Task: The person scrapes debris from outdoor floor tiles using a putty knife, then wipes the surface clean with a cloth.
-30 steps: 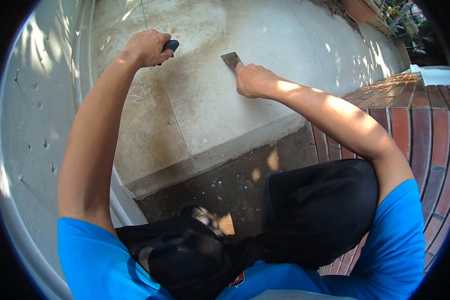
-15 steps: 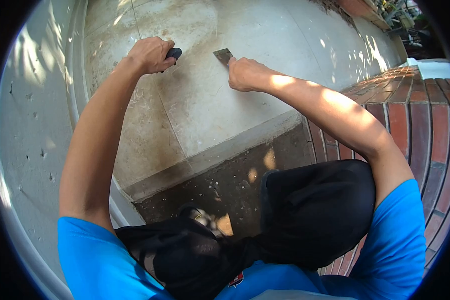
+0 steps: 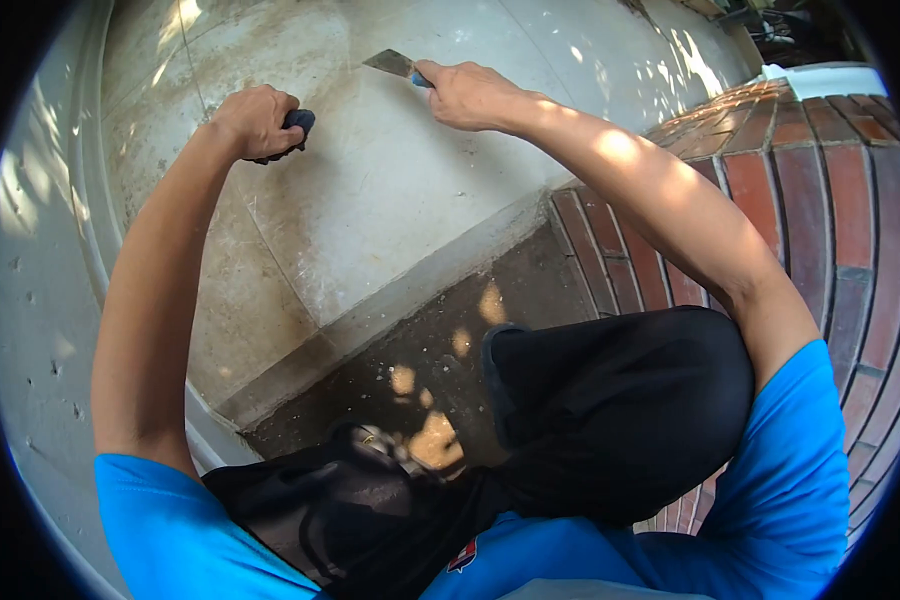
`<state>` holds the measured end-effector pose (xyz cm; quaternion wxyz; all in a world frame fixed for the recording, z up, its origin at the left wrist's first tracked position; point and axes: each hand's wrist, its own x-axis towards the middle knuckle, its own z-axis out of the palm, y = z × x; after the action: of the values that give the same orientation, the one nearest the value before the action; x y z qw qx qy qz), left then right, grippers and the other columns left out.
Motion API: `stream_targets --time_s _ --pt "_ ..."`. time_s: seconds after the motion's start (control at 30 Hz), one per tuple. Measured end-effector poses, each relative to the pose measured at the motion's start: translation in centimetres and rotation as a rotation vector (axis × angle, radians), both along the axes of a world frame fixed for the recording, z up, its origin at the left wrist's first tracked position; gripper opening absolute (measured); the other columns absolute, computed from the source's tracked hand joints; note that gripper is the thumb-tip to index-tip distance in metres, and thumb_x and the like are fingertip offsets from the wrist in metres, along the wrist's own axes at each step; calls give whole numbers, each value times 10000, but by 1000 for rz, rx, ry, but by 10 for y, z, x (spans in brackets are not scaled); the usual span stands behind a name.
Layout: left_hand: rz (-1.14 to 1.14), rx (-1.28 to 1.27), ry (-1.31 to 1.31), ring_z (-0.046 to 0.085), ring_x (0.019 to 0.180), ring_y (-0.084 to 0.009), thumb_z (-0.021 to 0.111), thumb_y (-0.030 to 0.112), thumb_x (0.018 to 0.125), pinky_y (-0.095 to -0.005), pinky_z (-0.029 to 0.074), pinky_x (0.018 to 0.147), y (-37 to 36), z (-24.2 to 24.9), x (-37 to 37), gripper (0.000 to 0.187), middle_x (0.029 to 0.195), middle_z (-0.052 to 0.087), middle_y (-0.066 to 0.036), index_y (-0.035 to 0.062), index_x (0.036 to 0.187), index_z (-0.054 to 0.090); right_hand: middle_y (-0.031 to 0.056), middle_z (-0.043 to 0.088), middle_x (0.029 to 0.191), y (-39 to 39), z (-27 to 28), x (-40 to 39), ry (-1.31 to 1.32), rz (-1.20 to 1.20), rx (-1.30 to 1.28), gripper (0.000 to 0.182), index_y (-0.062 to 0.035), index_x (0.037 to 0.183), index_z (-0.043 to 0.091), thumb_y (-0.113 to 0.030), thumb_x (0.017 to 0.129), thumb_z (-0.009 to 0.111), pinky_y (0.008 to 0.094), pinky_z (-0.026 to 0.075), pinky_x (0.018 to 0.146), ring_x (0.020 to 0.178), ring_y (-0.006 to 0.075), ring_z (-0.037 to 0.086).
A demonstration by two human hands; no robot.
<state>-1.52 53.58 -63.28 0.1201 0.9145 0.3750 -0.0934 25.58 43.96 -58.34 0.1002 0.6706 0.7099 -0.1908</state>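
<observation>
My left hand (image 3: 258, 122) is closed around a dark cloth-like bundle (image 3: 298, 130), just over the pale tiled floor (image 3: 370, 190) at the upper left. To its right, my right hand (image 3: 465, 95) grips a scraper (image 3: 392, 63) by its blue handle, which is mostly hidden in my fingers. The flat metal blade points left, low over the tiles; whether it touches them is not clear. Brownish stains mark the tiles around my left hand.
A grey wall (image 3: 40, 290) runs down the left side. On the right stands a low red brick wall (image 3: 800, 210) with a white object (image 3: 830, 80) on top. The tile step's edge (image 3: 340, 345) drops to a dark lower floor (image 3: 440, 330) near my knees.
The view has shifted, so the floor and walls sit further left and higher. My left hand has turned, showing more of the dark bundle, and the scraper shows more of its blade and blue handle.
</observation>
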Motion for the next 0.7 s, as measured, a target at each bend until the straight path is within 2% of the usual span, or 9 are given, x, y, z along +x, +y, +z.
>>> stream_targets --time_s 0.03,0.13,0.23,0.27,0.33,0.37,0.47,0.53,0.7 --pt "4 19 12 667 842 -392 638 325 789 -477 525 766 2 -2 1 312 823 684 -214 26 875 663 271 672 1024 -7 11 10 -2 23 62 442 -9 1375 480 -143 959 415 498 503 902 990 415 657" --pt "20 46 39 669 859 -392 639 289 767 -477 531 777 7 -1 3 294 840 690 -218 12 860 670 232 660 1016 -35 39 33 -75 60 2 454 -83 1405 513 -136 960 435 500 494 903 997 371 652" --pt "11 93 45 677 876 -380 644 292 773 -462 540 790 9 1 7 302 866 699 -212 13 881 685 221 634 973 -76 55 54 -79 209 -12 438 -74 1400 537 -139 973 459 489 488 898 969 360 641" --pt "19 90 67 683 892 -367 652 303 783 -448 548 803 9 6 9 314 890 707 -205 19 909 698 223 624 971 -92 57 57 -60 179 -18 450 -84 1420 519 -141 977 468 485 487 901 960 363 636" --pt "24 93 67 683 885 -367 655 304 782 -446 548 800 8 11 11 314 885 706 -205 20 908 699 231 604 974 -130 44 56 -90 71 -30 465 -95 1442 494 -137 979 492 474 500 892 918 395 632" --pt "20 98 49 678 862 -380 650 293 769 -459 540 784 7 11 12 302 856 698 -211 14 879 686 285 591 1133 -147 45 48 -119 -59 -139 487 -116 1455 479 -164 972 445 501 494 967 1041 460 625" --pt "-6 114 16 672 829 -390 648 283 761 -471 532 759 0 14 10 284 817 689 -212 12 843 672 295 574 1099 -209 -5 57 -51 -172 -25 473 -111 1433 473 -176 965 490 571 538 797 899 516 643" --pt "-11 96 24 672 817 -387 654 280 763 -471 531 751 -8 15 4 274 806 689 -207 17 839 670 289 578 1082 -238 -22 50 50 -213 7 452 -119 1406 493 -159 956 500 581 540 770 867 519 647" --pt "-2 53 163 669 799 -381 679 257 760 -474 529 740 -24 16 -11 240 786 683 -198 30 837 664 290 567 1137 -233 -52 34 16 -203 55 519 -66 1438 457 -157 931 518 565 558 771 856 507 664"
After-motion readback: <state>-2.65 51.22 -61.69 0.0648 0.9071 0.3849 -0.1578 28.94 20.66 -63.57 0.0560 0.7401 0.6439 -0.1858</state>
